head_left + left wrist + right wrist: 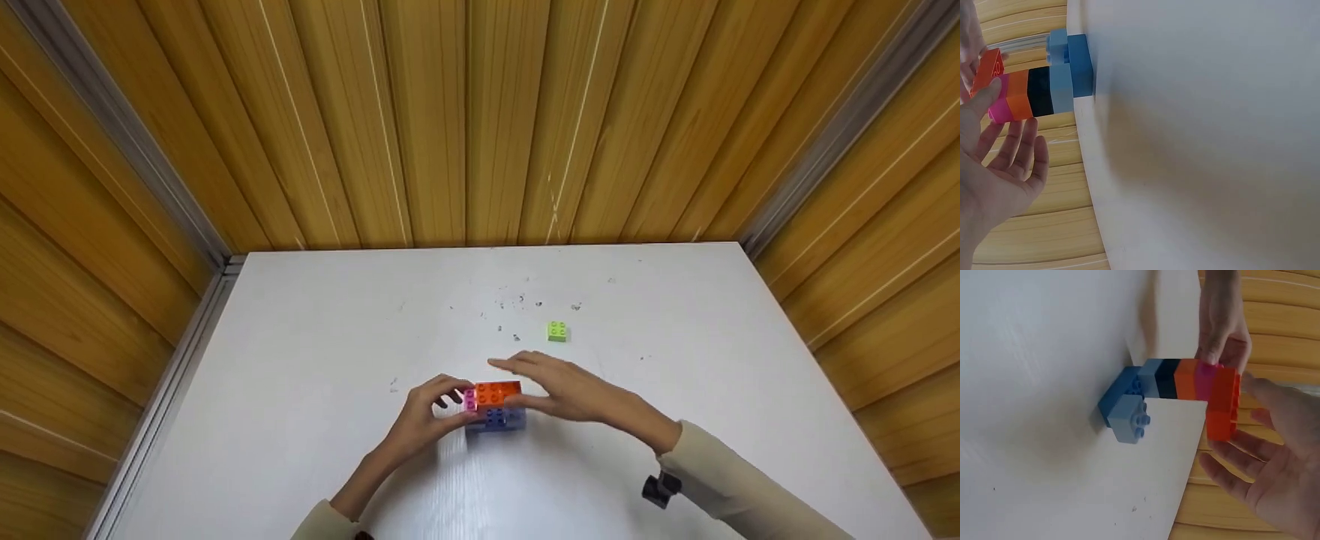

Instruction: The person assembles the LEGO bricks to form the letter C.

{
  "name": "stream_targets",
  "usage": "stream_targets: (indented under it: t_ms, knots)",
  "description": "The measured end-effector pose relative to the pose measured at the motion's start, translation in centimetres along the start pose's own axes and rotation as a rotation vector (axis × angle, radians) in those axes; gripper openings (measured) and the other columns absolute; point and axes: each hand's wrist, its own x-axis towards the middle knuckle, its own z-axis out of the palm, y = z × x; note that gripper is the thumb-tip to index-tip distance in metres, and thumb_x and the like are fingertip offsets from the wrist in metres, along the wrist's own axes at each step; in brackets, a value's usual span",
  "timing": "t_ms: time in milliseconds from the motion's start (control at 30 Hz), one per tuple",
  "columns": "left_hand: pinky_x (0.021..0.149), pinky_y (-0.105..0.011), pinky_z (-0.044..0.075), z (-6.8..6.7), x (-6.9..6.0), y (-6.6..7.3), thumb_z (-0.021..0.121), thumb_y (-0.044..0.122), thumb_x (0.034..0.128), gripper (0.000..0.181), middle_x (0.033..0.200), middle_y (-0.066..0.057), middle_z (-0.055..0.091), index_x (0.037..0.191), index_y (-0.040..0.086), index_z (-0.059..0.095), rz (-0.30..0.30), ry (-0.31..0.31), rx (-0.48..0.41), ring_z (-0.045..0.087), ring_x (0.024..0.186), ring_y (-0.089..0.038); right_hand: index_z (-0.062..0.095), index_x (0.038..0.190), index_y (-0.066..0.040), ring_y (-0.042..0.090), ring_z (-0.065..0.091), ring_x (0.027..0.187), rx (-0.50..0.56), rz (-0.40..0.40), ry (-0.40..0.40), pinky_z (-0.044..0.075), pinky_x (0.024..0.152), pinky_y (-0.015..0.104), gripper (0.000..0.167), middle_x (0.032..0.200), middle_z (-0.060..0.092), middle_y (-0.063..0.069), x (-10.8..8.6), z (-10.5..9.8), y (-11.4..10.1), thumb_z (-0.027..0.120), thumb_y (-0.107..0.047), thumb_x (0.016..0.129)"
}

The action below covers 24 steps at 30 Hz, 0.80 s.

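Note:
A tower of bricks stands on a long blue base brick point(1113, 396). From the base upward come a pale blue brick point(1151, 379), a black brick point(1167, 379), an orange brick point(1186, 379) and a pink brick point(1204, 385). A longer red-orange brick point(495, 390) sits at the top and overhangs to the right. My left hand point(420, 420) pinches the pink brick between thumb and fingers. Around the overhanging end my right hand point(562, 386) is spread, fingers fairly straight; whether it touches is unclear. Another pale blue brick point(1127, 417) sits on the base's other end.
A lime green brick point(556, 331) lies farther back on the white table point(315, 337), right of the tower. Small dark marks dot the tabletop. Wood-panelled walls point(487, 127) rise behind and at both sides.

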Motion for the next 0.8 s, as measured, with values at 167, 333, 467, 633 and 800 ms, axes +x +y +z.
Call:
stream_targets:
  t_ms: [167,333,467,633,800]
  knots:
    - [0.079,-0.031,0.057,0.3,0.1,-0.1,0.082,0.027,0.0867,0.037,0.107,-0.005,0.072,0.119,0.013,0.071,-0.005,0.008,-0.005,0.067,0.093,-0.029,0.055,0.146,-0.01,0.03,0.065,0.116,0.075,0.058,0.159,0.055,0.095,0.049,0.045,0.131,0.066,0.012,0.5,-1.4,4.2,0.06,-0.026,0.104]
    - [0.078,-0.034,0.058,0.5,-0.1,-0.1,0.082,0.026,0.0866,0.037,0.107,-0.005,0.072,0.119,0.013,0.071,-0.012,0.007,-0.003,0.066,0.093,-0.028,0.058,0.139,0.001,0.041,0.064,0.114,0.153,0.153,0.291,0.057,0.089,0.053,0.042,0.128,0.065,0.021,1.2,0.0,9.1,0.065,-0.008,0.099]
    - [0.079,-0.033,0.058,0.4,-0.3,-0.1,0.082,0.027,0.0872,0.036,0.108,-0.005,0.072,0.118,0.013,0.071,-0.013,0.001,0.013,0.067,0.094,-0.029,0.058,0.139,0.003,0.045,0.058,0.12,0.164,0.231,0.368,0.051,0.096,0.057,0.045,0.133,0.061,0.025,1.7,1.6,11.4,0.067,-0.003,0.095]
    - [0.082,-0.031,0.057,0.3,-0.2,0.3,0.081,0.029,0.088,0.037,0.111,-0.003,0.072,0.119,0.014,0.071,-0.037,-0.016,0.028,0.067,0.097,-0.027,0.056,0.14,0.004,0.045,0.049,0.13,0.1,0.325,0.411,0.04,0.111,0.059,0.051,0.138,0.056,0.027,1.7,3.1,13.2,0.071,0.0,0.091]
    - [0.08,-0.03,0.057,0.3,0.2,0.6,0.08,0.029,0.0888,0.04,0.112,-0.005,0.072,0.123,0.011,0.07,-0.017,-0.019,0.043,0.066,0.096,-0.03,0.054,0.141,0.006,0.049,0.047,0.132,0.077,0.38,0.404,0.037,0.112,0.063,0.053,0.142,0.054,0.029,1.4,3.9,14.1,0.071,0.002,0.09]
